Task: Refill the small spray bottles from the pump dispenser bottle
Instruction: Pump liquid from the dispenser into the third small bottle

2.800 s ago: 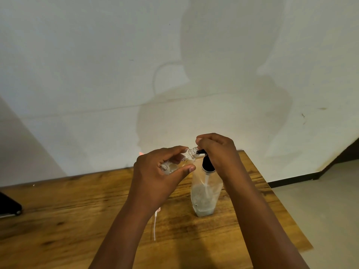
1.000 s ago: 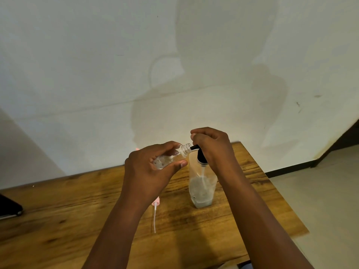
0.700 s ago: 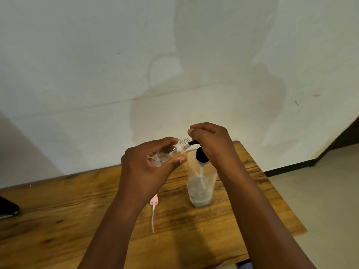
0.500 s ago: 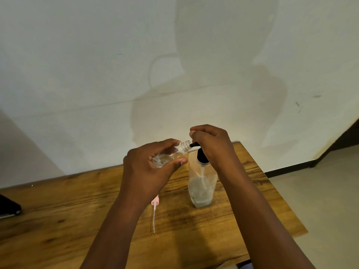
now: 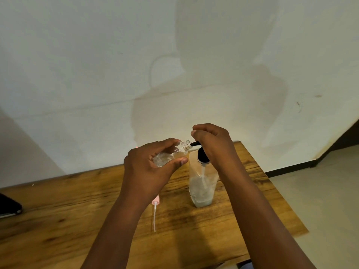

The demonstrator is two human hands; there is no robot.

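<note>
My left hand (image 5: 147, 167) grips a small clear spray bottle (image 5: 167, 155), tilted on its side with its open neck against the black spout of the pump dispenser bottle (image 5: 201, 183). A little clear liquid lies in the small bottle. The dispenser is clear, partly filled, and stands on the wooden table (image 5: 68, 210). My right hand (image 5: 212, 144) is curled over the black pump head and covers most of it. The small bottle's pink spray cap (image 5: 155, 202) with its white dip tube lies on the table below my left wrist.
A dark flat object (image 5: 7, 208) lies at the table's left edge. A white wall rises just behind the table. The table's right edge drops to a pale floor (image 5: 320, 191). A faint pink thing (image 5: 136, 146) peeks out behind my left hand.
Both hands hold the same pose on the small bottle and the pump. The pump head has risen and dipped slightly under my right hand; the view has shifted a little.
</note>
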